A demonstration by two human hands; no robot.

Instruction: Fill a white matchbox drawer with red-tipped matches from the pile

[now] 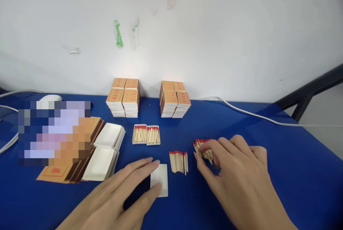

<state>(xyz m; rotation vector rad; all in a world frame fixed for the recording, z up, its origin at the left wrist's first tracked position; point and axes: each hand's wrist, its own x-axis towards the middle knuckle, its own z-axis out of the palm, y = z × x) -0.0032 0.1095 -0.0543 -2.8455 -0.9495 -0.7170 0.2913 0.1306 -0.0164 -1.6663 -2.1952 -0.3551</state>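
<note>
Stretched over a small white matchbox tray (163, 173), my left hand (120, 190) grips it with the fingertips at its far edge and the thumb on its inside. The tray lies flat on the blue table. My right hand (235, 173) pinches at a loose pile of red-headed matches (205, 141), thumb and forefinger close together; how many matches they hold is hidden. Between the hands lies a neat row of matches (176, 161), with a couple set slightly apart (185, 163). Two trays filled with matches (139, 135) stand side by side behind.
Two stacks of finished matchboxes, left (131, 96) and right (171, 96), stand near the wall. On the left are stacked white trays (98, 164) and flat orange sleeves (57, 173), beside a blurred patch. A white cable (249, 116) crosses the back right, near a black bar (301, 106).
</note>
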